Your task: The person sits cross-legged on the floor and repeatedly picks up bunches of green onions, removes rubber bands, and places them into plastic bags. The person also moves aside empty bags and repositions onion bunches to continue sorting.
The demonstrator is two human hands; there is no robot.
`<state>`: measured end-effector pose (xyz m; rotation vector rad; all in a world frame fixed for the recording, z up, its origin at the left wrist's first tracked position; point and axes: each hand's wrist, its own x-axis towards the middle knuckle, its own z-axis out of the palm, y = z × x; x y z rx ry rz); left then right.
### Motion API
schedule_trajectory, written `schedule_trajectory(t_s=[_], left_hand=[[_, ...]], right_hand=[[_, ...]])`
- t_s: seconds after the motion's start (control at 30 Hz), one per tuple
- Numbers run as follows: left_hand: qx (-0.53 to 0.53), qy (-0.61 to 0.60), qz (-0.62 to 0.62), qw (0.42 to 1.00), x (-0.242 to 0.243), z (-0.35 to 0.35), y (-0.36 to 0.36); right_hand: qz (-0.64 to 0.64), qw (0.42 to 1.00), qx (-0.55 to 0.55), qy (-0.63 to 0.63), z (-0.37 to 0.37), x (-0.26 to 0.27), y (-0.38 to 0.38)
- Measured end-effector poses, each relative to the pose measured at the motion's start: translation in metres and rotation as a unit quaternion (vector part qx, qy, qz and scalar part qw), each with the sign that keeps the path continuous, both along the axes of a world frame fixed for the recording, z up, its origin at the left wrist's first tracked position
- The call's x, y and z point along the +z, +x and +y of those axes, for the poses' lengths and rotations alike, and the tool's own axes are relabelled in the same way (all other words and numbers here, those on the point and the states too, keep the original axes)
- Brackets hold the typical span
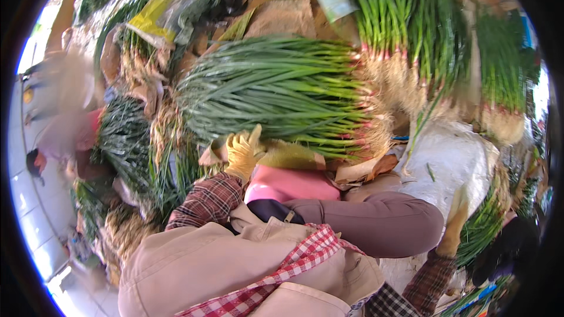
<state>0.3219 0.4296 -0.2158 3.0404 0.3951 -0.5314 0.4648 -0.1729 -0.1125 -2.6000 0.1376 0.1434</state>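
In front of me a large bundle of green onions [282, 97] lies on its side, leaves to the left and pale roots to the right. My left hand [241, 154], in a yellow glove, rests at the bundle's near edge with its thumb apart from the fingers. Beside it is a strip of olive-coloured covering [291, 155] along the near side of the leaves. My right hand [457, 222], also gloved, reaches out to the right beside a white plastic sack [449, 167]. Motion blur hides its fingers. A few loose green leaves [425, 119] lie across the sack.
Upright green onion bundles [387, 13] stand at the back right, another [502, 66] farther right. More bundles [125, 141] are heaped at left, near a yellow-and-clear plastic bag [163, 13]. A pink surface [291, 183] shows by my leg. Another person [66, 136] is blurred at far left.
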Motion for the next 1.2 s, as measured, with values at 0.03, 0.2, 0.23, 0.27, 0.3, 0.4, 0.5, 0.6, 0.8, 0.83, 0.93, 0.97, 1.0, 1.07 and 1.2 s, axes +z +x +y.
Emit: schedule_trajectory(t_s=[0.03,0.2,0.23,0.27,0.3,0.4,0.5,0.6,0.8,0.83,0.93,0.97,1.0,1.07,1.2], left_hand=[[-0.021,-0.025,0.046,0.998,-0.003,0.001,0.004],[-0.166,0.013,-0.045,0.985,-0.004,0.006,-0.024],[-0.169,-0.005,-0.020,0.985,0.001,0.007,-0.033],[-0.190,-0.028,-0.059,0.980,0.009,0.011,-0.040],[-0.170,-0.053,-0.246,0.953,0.016,0.011,-0.042],[-0.176,-0.110,-0.279,0.938,0.038,0.014,-0.026],[-0.127,-0.109,-0.255,0.952,0.043,0.014,0.026],[-0.033,-0.100,-0.302,0.947,0.015,0.012,0.105],[0.065,-0.183,-0.264,0.945,-0.081,0.021,0.193],[0.050,-0.187,-0.274,0.942,-0.091,0.023,0.192],[0.041,-0.205,-0.261,0.942,-0.107,0.029,0.187],[0.042,-0.213,-0.260,0.941,-0.109,0.030,0.185],[0.053,-0.233,-0.241,0.940,-0.109,0.031,0.186],[0.057,-0.254,-0.256,0.931,-0.106,0.032,0.189],[0.068,-0.258,-0.259,0.928,-0.100,0.033,0.196]], right_hand=[[0.038,0.998,-0.045,-0.022,-0.008,0.008,-0.023],[0.116,0.990,-0.039,-0.064,-0.031,0.047,-0.083],[0.104,0.990,-0.023,-0.092,-0.031,0.052,-0.087],[0.093,0.988,-0.005,-0.120,-0.029,0.057,-0.089],[0.056,0.984,0.035,-0.166,-0.025,0.062,-0.088],[0.116,0.971,-0.120,0.171,0.002,0.077,-0.068],[0.148,0.984,-0.005,-0.096,0.049,0.095,-0.015],[0.176,0.966,0.147,-0.121,0.110,0.093,0.063],[0.181,0.936,0.276,-0.123,0.241,-0.024,0.247],[0.122,0.935,0.321,-0.094,0.274,-0.057,0.278],[0.025,0.904,0.427,0.019,0.397,-0.141,0.344],[-0.077,0.884,0.455,0.075,0.446,-0.167,0.349],[-0.056,0.874,0.482,0.011,0.499,-0.186,0.354],[-0.062,0.887,0.449,0.090,0.592,-0.217,0.338],[0.000,0.873,0.482,0.075,0.654,-0.234,0.312]])
